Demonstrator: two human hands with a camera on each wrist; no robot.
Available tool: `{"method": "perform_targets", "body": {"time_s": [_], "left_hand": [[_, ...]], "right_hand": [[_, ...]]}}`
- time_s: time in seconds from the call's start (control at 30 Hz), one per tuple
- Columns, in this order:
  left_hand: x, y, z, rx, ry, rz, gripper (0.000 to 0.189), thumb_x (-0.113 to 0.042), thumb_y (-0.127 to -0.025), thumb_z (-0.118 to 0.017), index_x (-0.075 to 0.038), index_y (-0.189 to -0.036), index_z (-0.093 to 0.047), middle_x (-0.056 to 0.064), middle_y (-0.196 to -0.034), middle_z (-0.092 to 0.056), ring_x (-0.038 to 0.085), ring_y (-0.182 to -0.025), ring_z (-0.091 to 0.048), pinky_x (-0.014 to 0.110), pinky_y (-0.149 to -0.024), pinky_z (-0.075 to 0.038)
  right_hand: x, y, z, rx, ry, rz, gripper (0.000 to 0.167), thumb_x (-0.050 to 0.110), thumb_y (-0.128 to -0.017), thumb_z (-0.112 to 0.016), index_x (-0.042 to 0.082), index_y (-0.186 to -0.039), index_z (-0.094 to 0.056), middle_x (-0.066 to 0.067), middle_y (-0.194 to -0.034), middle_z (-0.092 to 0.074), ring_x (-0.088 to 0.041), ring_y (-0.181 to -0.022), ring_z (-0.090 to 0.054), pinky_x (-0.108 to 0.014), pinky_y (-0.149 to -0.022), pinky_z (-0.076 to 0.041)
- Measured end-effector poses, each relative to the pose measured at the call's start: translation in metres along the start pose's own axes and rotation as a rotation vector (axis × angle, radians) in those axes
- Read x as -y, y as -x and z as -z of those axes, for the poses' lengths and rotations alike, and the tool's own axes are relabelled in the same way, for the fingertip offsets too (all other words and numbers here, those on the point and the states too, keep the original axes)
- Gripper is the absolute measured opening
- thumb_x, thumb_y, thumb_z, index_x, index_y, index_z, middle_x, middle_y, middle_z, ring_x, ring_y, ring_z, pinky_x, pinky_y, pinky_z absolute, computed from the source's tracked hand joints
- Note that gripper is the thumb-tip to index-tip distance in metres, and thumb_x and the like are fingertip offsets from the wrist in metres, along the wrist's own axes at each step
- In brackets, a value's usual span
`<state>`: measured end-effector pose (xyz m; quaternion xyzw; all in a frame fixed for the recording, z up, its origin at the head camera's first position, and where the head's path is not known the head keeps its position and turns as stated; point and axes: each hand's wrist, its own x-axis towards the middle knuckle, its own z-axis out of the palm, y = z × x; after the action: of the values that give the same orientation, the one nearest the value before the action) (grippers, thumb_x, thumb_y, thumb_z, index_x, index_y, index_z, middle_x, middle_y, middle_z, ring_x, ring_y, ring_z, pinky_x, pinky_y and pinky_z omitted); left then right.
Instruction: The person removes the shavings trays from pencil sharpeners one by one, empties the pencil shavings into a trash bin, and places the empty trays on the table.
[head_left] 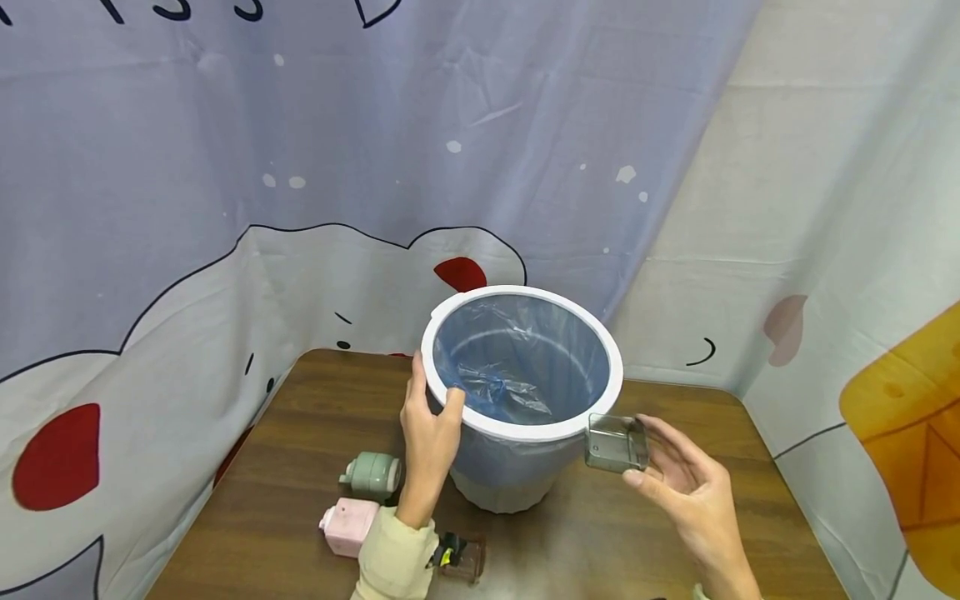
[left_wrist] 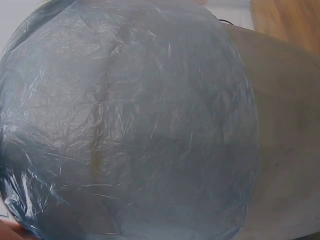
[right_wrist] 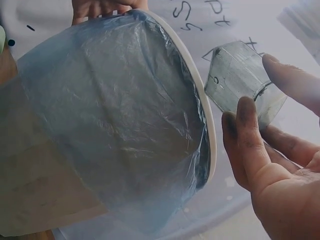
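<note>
A white-rimmed trash can (head_left: 504, 492), lined with a translucent blue bag (left_wrist: 150, 115), stands upright on the wooden table. My left hand (head_left: 431, 433) holds its rim at the left side, thumb up at the rim and fingers along the outside. In the right wrist view, the left fingers (right_wrist: 102, 7) show beside the rim. My right hand (head_left: 693, 492) pinches a small see-through greenish plastic box (head_left: 617, 442) between thumb and fingers. That box is just outside the can's right front rim and overlaps it in the head view. Inside the can, only crumpled bag film shows.
Left of the can lie a green bottle-shaped container (head_left: 372, 473) and a pink one (head_left: 349, 527). A brown see-through container (head_left: 467, 558) lies by the left sleeve (head_left: 396, 554), partly hidden. A printed curtain (head_left: 360, 133) hangs behind the table (head_left: 300, 450).
</note>
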<state>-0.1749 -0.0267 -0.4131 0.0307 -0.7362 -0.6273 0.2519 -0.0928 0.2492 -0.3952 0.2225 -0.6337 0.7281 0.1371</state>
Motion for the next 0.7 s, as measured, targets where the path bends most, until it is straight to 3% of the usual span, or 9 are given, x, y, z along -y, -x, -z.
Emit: {"method": "perform_targets", "body": {"time_s": [0.4,0.7], "left_hand": [[0.000,0.000,0.000,-0.006,-0.003,0.002,0.073,-0.019,-0.080,-0.057,-0.023,-0.145,-0.025,-0.003,-0.143,-0.034,0.012,-0.127,-0.035,0.041,-0.104,-0.027],[0.000,0.000,0.000,0.000,0.003,0.004,0.073,-0.019,-0.080,-0.057,-0.024,-0.145,-0.025,-0.003,-0.144,-0.034,0.011,-0.127,-0.035,0.041,-0.104,-0.027]], "right_hand": [[-0.007,0.005,0.004,0.030,-0.013,0.030,0.060,-0.028,-0.072,-0.053,-0.020,-0.128,-0.034,-0.028,-0.128,-0.046,-0.030,-0.118,-0.050,-0.033,-0.086,-0.046],[-0.013,0.010,0.002,0.047,-0.003,-0.025,0.061,-0.025,-0.073,-0.054,-0.017,-0.130,-0.033,-0.029,-0.131,-0.043,-0.031,-0.121,-0.046,-0.035,-0.087,-0.046]]}}
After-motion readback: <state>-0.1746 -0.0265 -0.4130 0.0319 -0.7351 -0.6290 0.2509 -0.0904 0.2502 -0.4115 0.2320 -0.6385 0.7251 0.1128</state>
